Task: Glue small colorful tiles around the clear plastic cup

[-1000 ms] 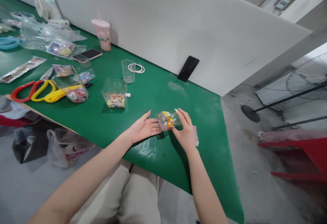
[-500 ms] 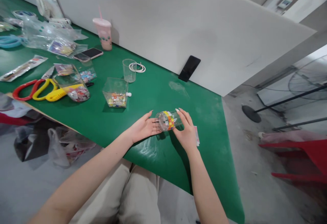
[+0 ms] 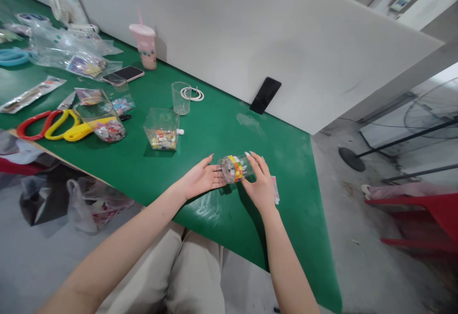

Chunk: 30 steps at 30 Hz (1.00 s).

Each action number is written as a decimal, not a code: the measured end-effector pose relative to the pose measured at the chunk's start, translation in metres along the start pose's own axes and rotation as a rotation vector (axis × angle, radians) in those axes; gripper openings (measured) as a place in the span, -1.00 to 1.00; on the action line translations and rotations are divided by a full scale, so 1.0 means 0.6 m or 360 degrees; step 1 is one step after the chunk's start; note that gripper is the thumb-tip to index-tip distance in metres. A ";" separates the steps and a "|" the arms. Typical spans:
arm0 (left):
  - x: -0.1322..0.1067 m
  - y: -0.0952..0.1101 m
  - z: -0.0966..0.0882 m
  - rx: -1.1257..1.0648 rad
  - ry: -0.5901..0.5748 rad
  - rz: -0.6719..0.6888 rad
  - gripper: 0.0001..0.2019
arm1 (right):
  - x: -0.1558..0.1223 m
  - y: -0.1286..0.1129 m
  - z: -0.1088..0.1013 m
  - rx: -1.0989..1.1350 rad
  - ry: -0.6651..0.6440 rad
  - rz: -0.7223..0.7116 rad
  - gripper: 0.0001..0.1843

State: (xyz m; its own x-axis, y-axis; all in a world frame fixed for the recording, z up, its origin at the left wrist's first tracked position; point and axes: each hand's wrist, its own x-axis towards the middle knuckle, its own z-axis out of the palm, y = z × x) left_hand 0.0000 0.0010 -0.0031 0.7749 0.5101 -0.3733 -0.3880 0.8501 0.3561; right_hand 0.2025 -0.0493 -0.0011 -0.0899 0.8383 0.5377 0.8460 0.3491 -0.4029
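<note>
A clear glass (image 3: 232, 169), banded with yellow, orange and white mosaic tiles near one end, lies on its side between my hands. My right hand (image 3: 260, 180) grips its right end, thumb below and fingers above. My left hand (image 3: 203, 177) is open, palm up, with its fingertips at the tiled end, partly behind the glass. Up and to the left stands a clear square container (image 3: 161, 130) with small colored tiles in it. A small white tube (image 3: 180, 132) is beside it. A small packet (image 3: 275, 190) lies partly behind my right wrist.
On the green table (image 3: 222, 118) are a clear cup (image 3: 181, 98), a white cable (image 3: 197, 95), a pink tumbler (image 3: 144, 47), scissors (image 3: 39, 125), a tile-filled glass (image 3: 109, 128), a phone (image 3: 125, 74) and plastic bags (image 3: 64, 47). Another phone (image 3: 265, 95) leans against the white partition (image 3: 222, 32).
Almost nothing differs. Both hands and the tiled glass stay in place, with only a very slight shift of the view.
</note>
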 end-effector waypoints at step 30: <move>-0.008 -0.005 0.004 0.0097 0.0194 0.0185 -0.42 | -0.009 0.015 0.038 0.0420 0.0096 0.0779 -0.28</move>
State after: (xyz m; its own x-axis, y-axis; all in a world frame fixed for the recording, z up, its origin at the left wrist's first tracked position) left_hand -0.0014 -0.0041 -0.0003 0.6590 0.6196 -0.4263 -0.4374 0.7769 0.4529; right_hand 0.1986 -0.0410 -0.0244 0.3171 0.9063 0.2793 0.6204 0.0245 -0.7839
